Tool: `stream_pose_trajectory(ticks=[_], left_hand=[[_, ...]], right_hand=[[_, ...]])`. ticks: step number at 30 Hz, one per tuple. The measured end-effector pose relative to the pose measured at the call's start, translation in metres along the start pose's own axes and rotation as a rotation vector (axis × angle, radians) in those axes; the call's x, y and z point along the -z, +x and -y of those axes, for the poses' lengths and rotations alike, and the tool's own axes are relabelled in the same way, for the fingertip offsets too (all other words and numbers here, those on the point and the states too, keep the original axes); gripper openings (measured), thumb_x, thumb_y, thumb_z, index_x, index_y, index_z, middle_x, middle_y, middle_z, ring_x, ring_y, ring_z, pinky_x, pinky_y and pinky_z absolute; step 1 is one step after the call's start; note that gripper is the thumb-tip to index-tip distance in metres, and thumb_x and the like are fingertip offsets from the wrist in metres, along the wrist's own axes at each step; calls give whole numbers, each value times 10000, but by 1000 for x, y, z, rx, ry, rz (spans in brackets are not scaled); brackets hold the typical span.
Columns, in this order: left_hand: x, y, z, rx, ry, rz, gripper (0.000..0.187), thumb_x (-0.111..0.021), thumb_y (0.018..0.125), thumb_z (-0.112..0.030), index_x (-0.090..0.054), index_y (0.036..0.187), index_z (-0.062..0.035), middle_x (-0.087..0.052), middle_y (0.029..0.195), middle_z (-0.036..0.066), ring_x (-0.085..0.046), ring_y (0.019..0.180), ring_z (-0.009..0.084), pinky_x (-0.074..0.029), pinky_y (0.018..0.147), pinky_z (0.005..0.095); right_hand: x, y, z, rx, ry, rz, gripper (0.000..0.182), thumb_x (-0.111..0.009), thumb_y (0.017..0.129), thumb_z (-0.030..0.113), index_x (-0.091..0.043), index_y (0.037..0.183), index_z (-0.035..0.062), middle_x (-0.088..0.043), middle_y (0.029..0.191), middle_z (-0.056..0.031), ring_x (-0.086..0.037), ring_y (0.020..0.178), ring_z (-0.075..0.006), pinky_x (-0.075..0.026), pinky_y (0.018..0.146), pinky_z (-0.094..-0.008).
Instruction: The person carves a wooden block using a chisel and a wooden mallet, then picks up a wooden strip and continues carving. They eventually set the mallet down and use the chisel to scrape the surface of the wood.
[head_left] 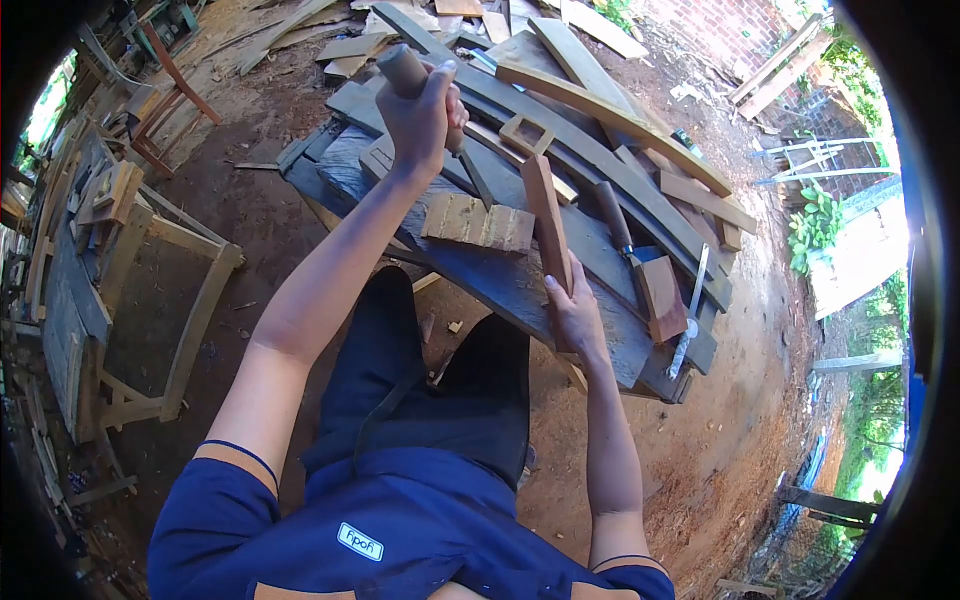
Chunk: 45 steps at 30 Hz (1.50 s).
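Raised at the upper left, my left hand (415,120) is wrapped round the thick wooden handle of a chisel (476,180). Its blade slants down toward a pale, rough-cut wood block (478,222), the tip overlapping the block's far edge in this view. My right hand (575,310) grips the near end of a reddish-brown wooden bar (545,215), which points away from me just right of the block. Under both hands is a dark wooden workbench (485,285). A second chisel (612,215) with a brown handle lies right of the bar, beside a reddish wood block (660,297).
Long planks (610,115) and a small wooden frame (525,135) cover the bench's far side. A metal tool (688,335) lies at its right end. Another wooden bench (195,310) stands left, with a chair (165,105) behind it. Wood scraps litter the dirt ground (720,440).
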<state>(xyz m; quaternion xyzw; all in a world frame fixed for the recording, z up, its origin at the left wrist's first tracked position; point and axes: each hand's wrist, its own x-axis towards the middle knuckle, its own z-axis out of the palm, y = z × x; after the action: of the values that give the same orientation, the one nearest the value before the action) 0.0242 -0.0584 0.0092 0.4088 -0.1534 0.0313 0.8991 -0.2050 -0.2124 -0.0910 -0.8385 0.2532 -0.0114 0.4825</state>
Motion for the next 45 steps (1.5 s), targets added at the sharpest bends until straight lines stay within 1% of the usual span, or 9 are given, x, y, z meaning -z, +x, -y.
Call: stream_pose_trajectory(ticks=[21, 24, 26, 29, 31, 36, 40, 41, 45], left_hand=[[-18, 2, 13, -152, 193, 37, 174, -634, 889, -53, -493, 787, -61, -482, 535, 0, -466, 403, 76, -390, 402, 237], [-23, 0, 27, -366, 411, 67, 175, -653, 884, -88, -520, 774, -60, -519, 556, -9, -503, 423, 64, -407, 403, 224], [-32, -4, 34, -450, 556, 69, 142, -700, 816, -127, -603, 816, -23, -648, 672, 63, -627, 564, 135, -509, 573, 281], [-51, -11, 31, -455, 627, 77, 221, -732, 777, -164, -623, 890, -9, -675, 722, 130, -692, 665, 253, -539, 654, 344], [-52, -13, 32, -455, 646, 89, 231, -732, 770, -162, -624, 902, -7, -681, 741, 145, -699, 691, 288, -543, 666, 353], [-58, -11, 36, -508, 715, 151, 226, -722, 747, -147, -626, 910, -24, -684, 768, 144, -691, 726, 334, -540, 680, 388], [-68, -19, 36, -480, 675, 193, 217, -717, 732, -119, -622, 905, -28, -683, 755, 140, -691, 739, 324, -536, 689, 384], [-65, -21, 35, -341, 659, 283, 208, -716, 733, -99, -626, 906, -26, -689, 770, 147, -694, 759, 322, -540, 697, 381], [-68, -18, 40, -423, 644, 269, 190, -707, 745, -78, -622, 907, -25, -689, 778, 165, -698, 784, 324, -556, 714, 382]], right_hand=[[-2, -3, 4, 10, -76, -31, 610, -521, 927, 361, -293, 1478, 232, -654, 1096, -222, -636, 1043, -395, -463, 921, -463], [-2, -3, 3, -3, -60, -25, 609, -522, 927, 361, -291, 1478, 246, -650, 1103, -232, -631, 1049, -404, -459, 922, -470], [-4, -4, 2, 32, -24, -52, 591, -539, 929, 317, -344, 1457, 135, -615, 1081, -170, -622, 872, -242, -503, 772, -357], [5, -1, 3, -29, 340, 37, 588, -534, 936, 332, -364, 1445, 92, -610, 1045, -118, -600, 873, -207, -484, 775, -353], [28, -1, 41, 86, 378, -12, 578, -538, 936, 328, -370, 1436, 93, -503, 781, -20, -516, 601, -93, -433, 486, -244], [84, -36, 175, 537, 431, -308, 444, -564, 964, 262, -452, 1340, 54, -577, 780, -29, -525, 620, -66, -423, 520, -225], [92, -20, 202, 908, -380, -362, 434, -591, 928, 211, -489, 1335, 100, -661, 801, -159, -662, 722, -310, -488, 657, -381], [92, -25, 203, 646, -479, -207, 468, -597, 905, 181, -486, 1357, 131, -677, 924, -206, -657, 865, -405, -485, 770, -424], [97, -23, 208, 858, -192, -172, 519, -575, 952, 218, -422, 1433, 101, -662, 1098, -158, -633, 982, -222, -469, 905, -358]])
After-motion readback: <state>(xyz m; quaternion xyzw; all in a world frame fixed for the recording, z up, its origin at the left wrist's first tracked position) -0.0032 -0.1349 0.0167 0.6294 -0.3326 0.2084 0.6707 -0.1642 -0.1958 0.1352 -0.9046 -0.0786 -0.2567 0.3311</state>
